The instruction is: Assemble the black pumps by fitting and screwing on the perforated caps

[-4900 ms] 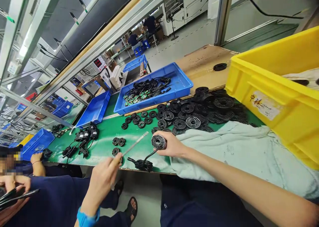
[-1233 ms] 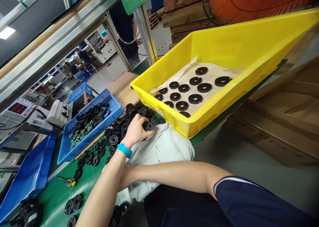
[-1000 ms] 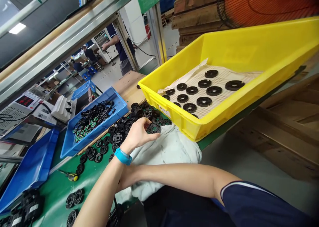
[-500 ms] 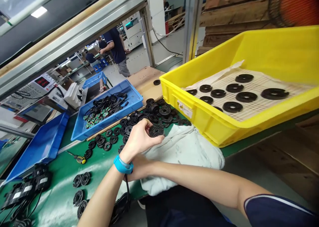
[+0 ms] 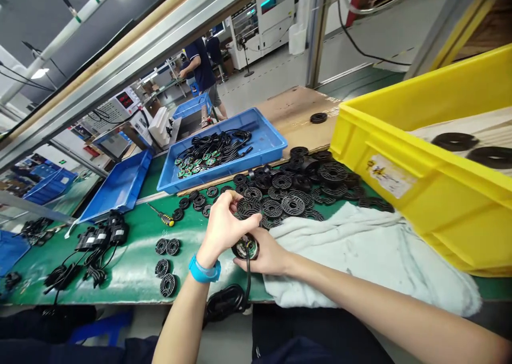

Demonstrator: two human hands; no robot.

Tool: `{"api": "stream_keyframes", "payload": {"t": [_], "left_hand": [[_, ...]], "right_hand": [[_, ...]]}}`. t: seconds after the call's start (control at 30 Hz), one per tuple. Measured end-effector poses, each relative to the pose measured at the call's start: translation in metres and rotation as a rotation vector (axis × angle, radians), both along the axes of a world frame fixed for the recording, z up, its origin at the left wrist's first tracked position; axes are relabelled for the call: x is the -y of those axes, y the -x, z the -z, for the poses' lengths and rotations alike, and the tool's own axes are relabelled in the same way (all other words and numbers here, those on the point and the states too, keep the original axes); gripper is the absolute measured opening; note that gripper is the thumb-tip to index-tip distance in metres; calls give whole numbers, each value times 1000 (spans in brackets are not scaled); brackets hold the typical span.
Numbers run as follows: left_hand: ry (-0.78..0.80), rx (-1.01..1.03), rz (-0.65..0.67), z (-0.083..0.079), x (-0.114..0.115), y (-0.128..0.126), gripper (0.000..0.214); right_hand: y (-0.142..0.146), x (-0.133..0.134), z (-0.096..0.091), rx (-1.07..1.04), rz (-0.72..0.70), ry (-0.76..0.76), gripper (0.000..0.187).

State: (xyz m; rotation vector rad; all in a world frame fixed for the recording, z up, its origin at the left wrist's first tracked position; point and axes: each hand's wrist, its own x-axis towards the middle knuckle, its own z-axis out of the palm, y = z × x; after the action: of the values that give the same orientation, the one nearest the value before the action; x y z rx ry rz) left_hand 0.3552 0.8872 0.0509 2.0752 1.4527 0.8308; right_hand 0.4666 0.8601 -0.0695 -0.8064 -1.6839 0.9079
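Note:
My right hand [image 5: 268,256] grips a round black vented disc [image 5: 245,247] from below, and a black cable [image 5: 248,284] runs down from the disc to a coil [image 5: 224,302] at the mat's front edge. My left hand [image 5: 226,226], with a blue wristband [image 5: 204,269], curls over the disc with its fingertips close to it. A small tan tip [image 5: 231,193] shows above those fingers, too little to name. Just behind the hands lies a heap of similar black discs [image 5: 282,188] on the green mat [image 5: 136,268].
A yellow plastic crate [image 5: 400,193] stands at right, beside a white cloth [image 5: 360,257]. A blue tray of cables [image 5: 220,153] and a second blue tray [image 5: 120,185] sit behind the mat. A screwdriver [image 5: 162,216] and wired parts [image 5: 98,241] lie at left.
The view has swung left, moving the crate rightward. My right hand has come out from behind my left forearm, holding the cabled disc, and my left hand has moved from the heap to that disc.

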Motion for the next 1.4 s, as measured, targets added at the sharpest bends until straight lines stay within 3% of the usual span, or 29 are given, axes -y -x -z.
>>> {"api": "stream_keyframes", "payload": {"t": [0.27,0.5,0.77,1.1,1.4], "left_hand": [[-62,151,-53,21,15,42,47],[-104,182,-133,39,19,58,49],[-212,174,-278,70,24,74,48],[-304,334,-238,97,23,81,51],[-319,302,-194,102,28,81,52]], "right_hand": [[-2,1,-2,39,19,-82,41],[-5,1,-5,32,-6,-130,34],[-5,3,-5,58,-30,-176,35],[-6,4,-2,89,-19,-255,44],[-6,3,0,88,-34,-312,62]]}}
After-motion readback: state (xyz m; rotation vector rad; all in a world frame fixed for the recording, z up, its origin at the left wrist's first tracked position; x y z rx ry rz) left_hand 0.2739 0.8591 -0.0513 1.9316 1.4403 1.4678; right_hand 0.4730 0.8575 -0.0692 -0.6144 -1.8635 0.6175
